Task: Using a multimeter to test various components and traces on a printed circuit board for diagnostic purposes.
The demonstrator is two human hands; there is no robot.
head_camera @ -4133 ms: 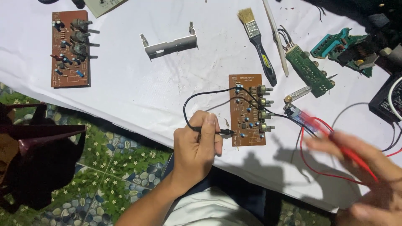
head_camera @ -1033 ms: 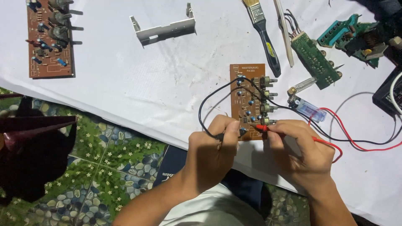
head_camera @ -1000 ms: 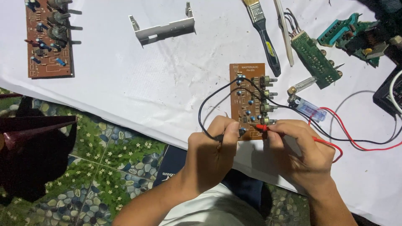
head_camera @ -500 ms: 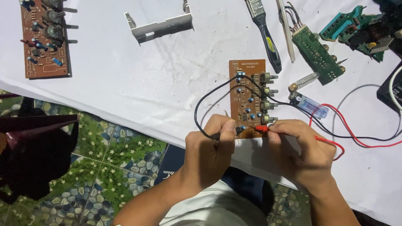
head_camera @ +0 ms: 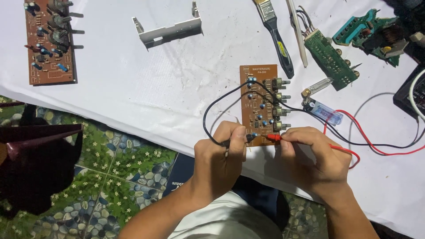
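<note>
Brown boards number two: one far left (head_camera: 49,42), one (head_camera: 261,102) by the hands. Left hand (head_camera: 221,161) pinches the black probe (head_camera: 241,140), right hand (head_camera: 316,159) pinches the red probe (head_camera: 274,137), both tips touching the near board's bottom edge. Testing looks underway; moving on needs steady tips.

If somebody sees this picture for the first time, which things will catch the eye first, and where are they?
First, the two hands at the lower middle: the left hand holds a black probe and the right hand a red probe, tips meeting at the near edge of a brown circuit board. Next, a second brown board at the upper left of the white cloth, and a paintbrush at the top.
</note>
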